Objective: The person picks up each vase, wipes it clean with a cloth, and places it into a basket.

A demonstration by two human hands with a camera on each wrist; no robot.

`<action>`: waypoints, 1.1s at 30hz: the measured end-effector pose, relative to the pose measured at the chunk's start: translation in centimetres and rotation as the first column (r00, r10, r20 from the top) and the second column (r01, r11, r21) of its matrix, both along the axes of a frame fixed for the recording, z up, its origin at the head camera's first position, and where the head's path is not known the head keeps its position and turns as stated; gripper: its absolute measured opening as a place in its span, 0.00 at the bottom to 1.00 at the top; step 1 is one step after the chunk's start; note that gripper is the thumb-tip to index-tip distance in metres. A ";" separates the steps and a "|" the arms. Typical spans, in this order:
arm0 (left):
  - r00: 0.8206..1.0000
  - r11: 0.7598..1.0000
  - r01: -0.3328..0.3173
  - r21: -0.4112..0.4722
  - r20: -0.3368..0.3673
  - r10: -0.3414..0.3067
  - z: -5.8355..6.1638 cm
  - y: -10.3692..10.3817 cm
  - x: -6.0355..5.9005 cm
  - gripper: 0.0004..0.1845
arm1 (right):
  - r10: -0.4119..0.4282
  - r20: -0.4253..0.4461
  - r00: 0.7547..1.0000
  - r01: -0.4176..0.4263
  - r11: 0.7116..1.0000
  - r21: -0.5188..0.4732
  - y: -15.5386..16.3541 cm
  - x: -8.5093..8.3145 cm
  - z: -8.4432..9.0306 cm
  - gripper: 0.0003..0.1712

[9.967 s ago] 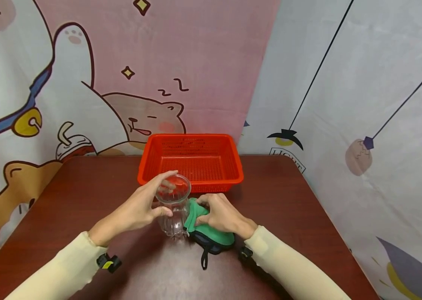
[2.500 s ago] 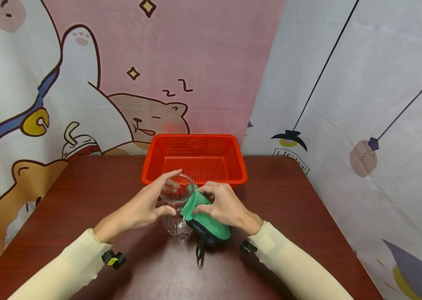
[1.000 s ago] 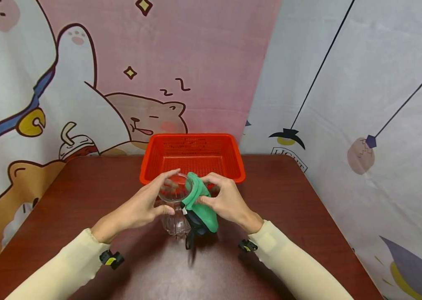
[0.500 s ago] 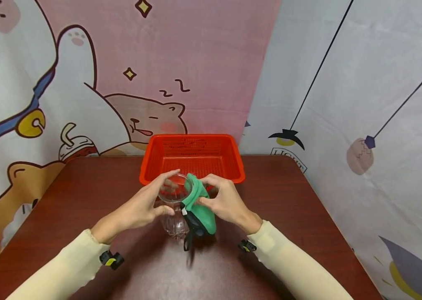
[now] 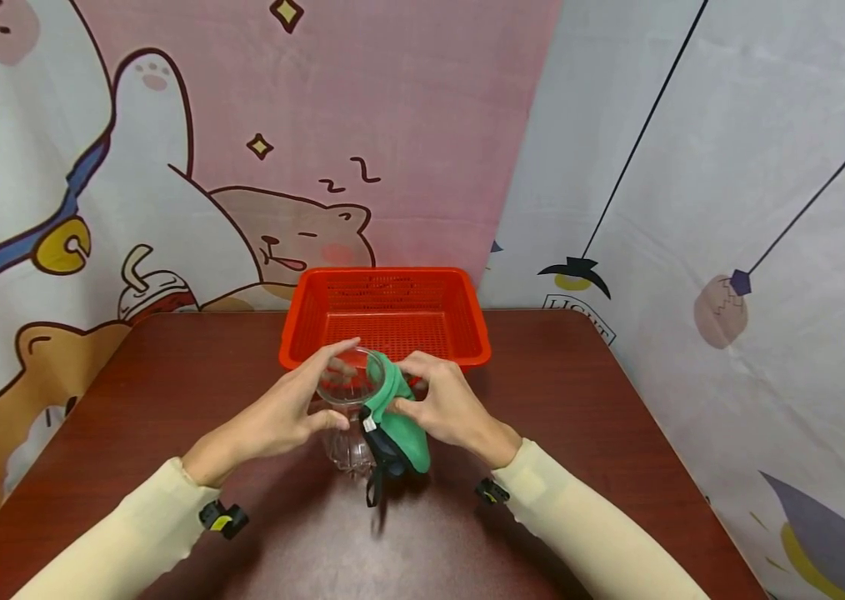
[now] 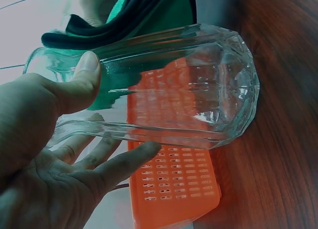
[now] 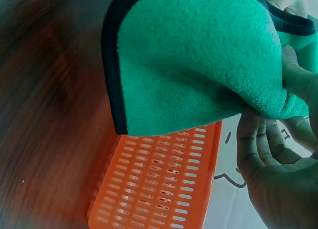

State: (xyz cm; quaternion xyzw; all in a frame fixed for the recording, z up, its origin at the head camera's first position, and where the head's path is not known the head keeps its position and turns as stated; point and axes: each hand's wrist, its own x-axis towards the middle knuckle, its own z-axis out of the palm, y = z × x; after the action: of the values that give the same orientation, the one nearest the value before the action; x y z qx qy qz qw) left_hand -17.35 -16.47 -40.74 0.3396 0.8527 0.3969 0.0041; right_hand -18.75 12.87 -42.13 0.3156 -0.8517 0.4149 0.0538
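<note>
A clear faceted glass (image 5: 350, 417) (image 6: 179, 90) stands upright on the dark wooden table (image 5: 580, 417). My left hand (image 5: 283, 412) (image 6: 59, 139) grips it near the rim, thumb on one side and fingers on the other. My right hand (image 5: 441, 408) (image 7: 278, 154) pinches a green cloth with dark edging (image 5: 396, 421) (image 7: 198, 65) and holds it against the glass's rim and right side. A dark loop hangs from the cloth toward the table.
A red perforated plastic basket (image 5: 385, 315) (image 7: 159, 189) (image 6: 174, 184) stands just behind the glass, nothing visible in it. Printed cartoon curtains (image 5: 242, 125) close off the back and right sides. The table edge runs near the right curtain.
My right hand has lifted the green cloth off the table and brought it up against the glass's rim. My left hand and the glass have stayed put.
</note>
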 end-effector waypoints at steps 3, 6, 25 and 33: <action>1.000 1.000 -0.004 -0.004 0.015 0.004 0.1 0.0 0.0 0.61 | 0.017 -0.010 1.000 -0.017 0.999 0.032 0.0 -0.1 -0.1 0.24; 1.000 1.000 -0.007 -0.010 0.022 0.007 0.1 0.0 0.0 0.61 | 0.030 -0.013 0.999 -0.029 0.997 0.069 0.0 -0.2 -0.3 0.23; 0.999 1.000 -0.016 -0.022 0.034 0.017 0.2 -0.1 0.0 0.61 | 0.077 -0.043 0.996 -0.063 0.963 0.261 0.2 -0.5 -2.0 0.24; 0.999 1.000 -0.004 -0.006 0.032 0.004 0.2 -0.1 0.1 0.61 | 0.089 -0.010 0.996 -0.081 0.945 0.316 0.4 -0.5 -2.8 0.23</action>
State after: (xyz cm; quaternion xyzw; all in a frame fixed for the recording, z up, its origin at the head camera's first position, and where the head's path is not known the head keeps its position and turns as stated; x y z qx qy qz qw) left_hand -17.29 -16.61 -40.56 0.3315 0.8544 0.3997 0.0177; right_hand -19.29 13.23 -44.94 0.3615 -0.8920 0.2715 -0.0047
